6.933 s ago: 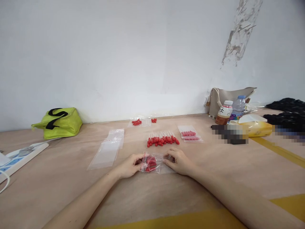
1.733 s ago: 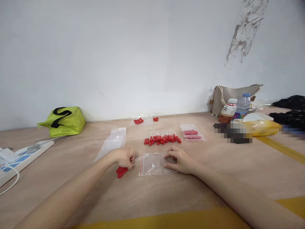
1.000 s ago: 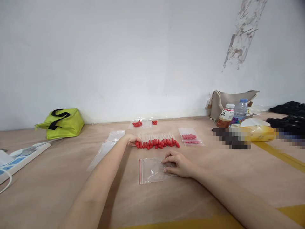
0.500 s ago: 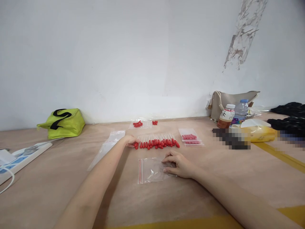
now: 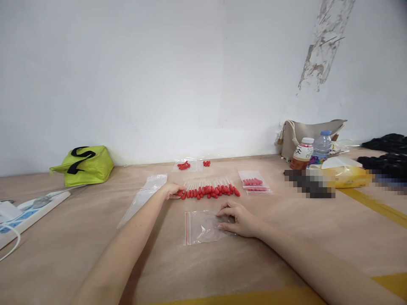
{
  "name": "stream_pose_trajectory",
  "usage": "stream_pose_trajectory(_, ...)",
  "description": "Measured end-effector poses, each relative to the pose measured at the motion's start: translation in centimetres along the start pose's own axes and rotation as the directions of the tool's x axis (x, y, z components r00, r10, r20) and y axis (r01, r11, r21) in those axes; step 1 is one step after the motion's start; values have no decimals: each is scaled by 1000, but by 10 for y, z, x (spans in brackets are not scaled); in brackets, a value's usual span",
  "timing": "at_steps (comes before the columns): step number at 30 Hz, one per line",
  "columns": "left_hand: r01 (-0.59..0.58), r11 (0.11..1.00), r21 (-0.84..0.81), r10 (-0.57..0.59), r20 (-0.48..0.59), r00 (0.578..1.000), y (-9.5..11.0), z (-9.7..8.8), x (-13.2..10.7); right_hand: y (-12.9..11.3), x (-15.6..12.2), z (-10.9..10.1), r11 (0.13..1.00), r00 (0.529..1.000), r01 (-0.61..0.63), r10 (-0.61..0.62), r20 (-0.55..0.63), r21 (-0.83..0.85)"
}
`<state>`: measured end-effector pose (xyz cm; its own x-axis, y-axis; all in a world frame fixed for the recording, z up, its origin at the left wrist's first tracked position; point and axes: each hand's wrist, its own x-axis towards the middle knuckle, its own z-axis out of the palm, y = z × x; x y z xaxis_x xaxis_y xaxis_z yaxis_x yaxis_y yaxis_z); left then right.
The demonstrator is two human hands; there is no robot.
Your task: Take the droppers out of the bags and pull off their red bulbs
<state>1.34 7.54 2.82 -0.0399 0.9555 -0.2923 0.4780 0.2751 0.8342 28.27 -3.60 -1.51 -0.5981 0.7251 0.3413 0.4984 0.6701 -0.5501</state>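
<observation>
While the white label on the brown drink bottle [image 5: 300, 153] shows dark characters too small to read, my left hand [image 5: 171, 190] curls at the left end of the row of red-bulbed clear droppers [image 5: 211, 191], bulbs toward me, stems toward the wall [image 5: 159, 84]; whether it grips one I cannot tell. My right hand [image 5: 239, 218] lies open-fingered, pinning the clear plastic zip bag [image 5: 200, 226] flat before me, long axis crosswise, red seal strip leftward.

Makeshift packing bench, plywood top [image 5: 286, 237], zip bags [image 5: 199, 227]
</observation>
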Motion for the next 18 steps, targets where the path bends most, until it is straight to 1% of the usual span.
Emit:
stream_pose_trajectory(3,44,998,49,-42,-24,999,0,-1,-4,-1,0,0,1000,1000,-5,5,-4,7)
stream_pose_trajectory(7,38,997,64,-36,-33,999,-2,3,-6,0,0,-1,1000,1000,2,-2,-4,12)
stream_pose_trajectory(10,-2,999,51,5,-65,998,-5,12,-2,0,0,0,1000,1000,2,-2,-3,15)
stream_pose_trajectory(13,-17,997,80,25,-98,995,-9,18,4,0,0,0,1000,1000,2,-2,-8,15)
stream_pose_trajectory(18,22,987,156,-6,-99,995,-12,16,10,1,0,1,1000,1000,8,-8,-10,20)
